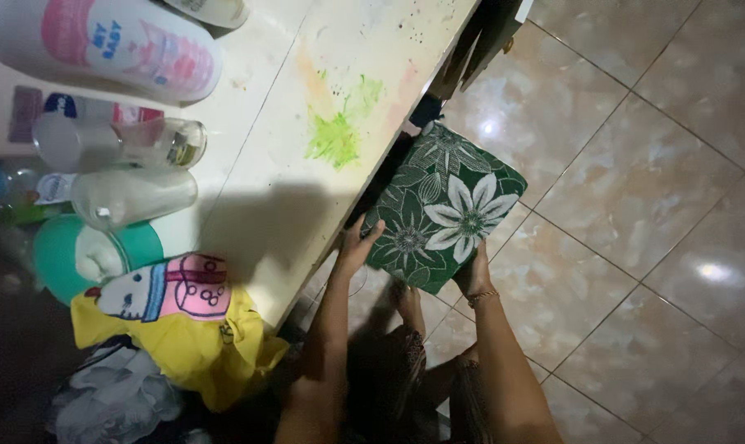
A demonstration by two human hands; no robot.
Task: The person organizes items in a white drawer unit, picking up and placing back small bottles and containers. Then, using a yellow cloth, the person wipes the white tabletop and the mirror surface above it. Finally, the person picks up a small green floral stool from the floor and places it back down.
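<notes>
A square green cushion [442, 205] with white flower prints is held below the edge of a pale table [306, 164]. My left hand [357, 247] grips its near left corner, close against the table's side. Its near right corner is gripped by my right hand [473, 275], which wears a thin bracelet at the wrist. Both forearms reach forward from the bottom of the view. The cushion hangs above the tiled floor [635, 205], tilted, its far corner near the table's dark underside.
The tabletop carries a green paint stain [339, 131], several bottles and jars [134, 193] at the left, a large white and pink bottle [117, 45], a teal container [76, 255] and a yellow cloth with a cartoon print [183, 329]. Glossy tiles spread to the right.
</notes>
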